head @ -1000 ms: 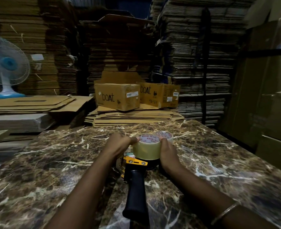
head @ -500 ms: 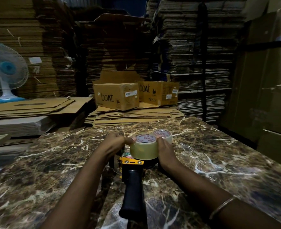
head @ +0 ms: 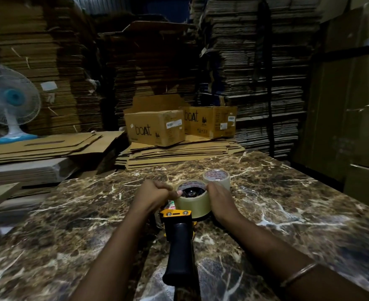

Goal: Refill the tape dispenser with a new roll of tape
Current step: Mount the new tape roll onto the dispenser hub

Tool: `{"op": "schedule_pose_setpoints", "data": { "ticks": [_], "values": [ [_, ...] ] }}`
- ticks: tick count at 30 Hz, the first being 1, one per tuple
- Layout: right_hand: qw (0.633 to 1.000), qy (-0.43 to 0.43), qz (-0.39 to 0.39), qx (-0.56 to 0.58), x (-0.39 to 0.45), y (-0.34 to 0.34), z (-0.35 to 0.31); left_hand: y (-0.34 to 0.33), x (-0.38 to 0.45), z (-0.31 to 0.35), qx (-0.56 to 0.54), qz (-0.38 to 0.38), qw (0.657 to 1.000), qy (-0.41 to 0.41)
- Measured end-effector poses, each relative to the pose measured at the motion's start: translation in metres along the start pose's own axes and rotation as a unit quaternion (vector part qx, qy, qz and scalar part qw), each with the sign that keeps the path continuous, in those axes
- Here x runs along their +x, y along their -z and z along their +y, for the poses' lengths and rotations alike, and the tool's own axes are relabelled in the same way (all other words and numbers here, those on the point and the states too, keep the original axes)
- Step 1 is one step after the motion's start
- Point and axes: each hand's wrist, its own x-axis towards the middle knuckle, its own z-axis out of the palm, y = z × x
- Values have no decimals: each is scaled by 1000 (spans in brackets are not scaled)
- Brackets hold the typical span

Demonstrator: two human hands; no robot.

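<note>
The roll [head: 192, 199] sat over the hub of the dispenser [head: 179, 233], which lay on its side on the table [head: 287, 209] with its black handle pointing toward the person; through the roll's core a dark hub part showed, so the roll looked to be on the spindle, though whether it was pushed fully home could not be told. The left hand [head: 152, 195] was curled at the roll's left edge, thumb tip touching the rim; the right hand [head: 219, 202] lay against the roll's right side, fingers bent round it; both gripped or pressed the roll rather than hanging loose. Judged from this, the loading step was near done; what seemed left was seating the roll, freeing the tape end and threading it past the roller to the blade; none of that was visible as done.

The roll was clear, yellowish tape, thickly wound, with red print on a white core; the dispenser had a yellow metal frame. A second roll [head: 216, 178] stood just behind, near the right hand's fingers.
</note>
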Motion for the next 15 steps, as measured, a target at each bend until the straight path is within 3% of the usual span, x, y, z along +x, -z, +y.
{"op": "schedule_pose_setpoints", "data": {
  "ticks": [3, 9, 15],
  "values": [
    [999, 47, -3, -15, 2, 0, 1, 3, -4, 2, 21, 15, 999, -31],
    [997, 55, 9, -45, 7, -3, 5, 1, 2, -1, 12, -3, 999, -34],
    [996, 53, 2, -67, 2, -1, 9, -5, 13, -12, 114, 20, 993, -3]
  ]
}}
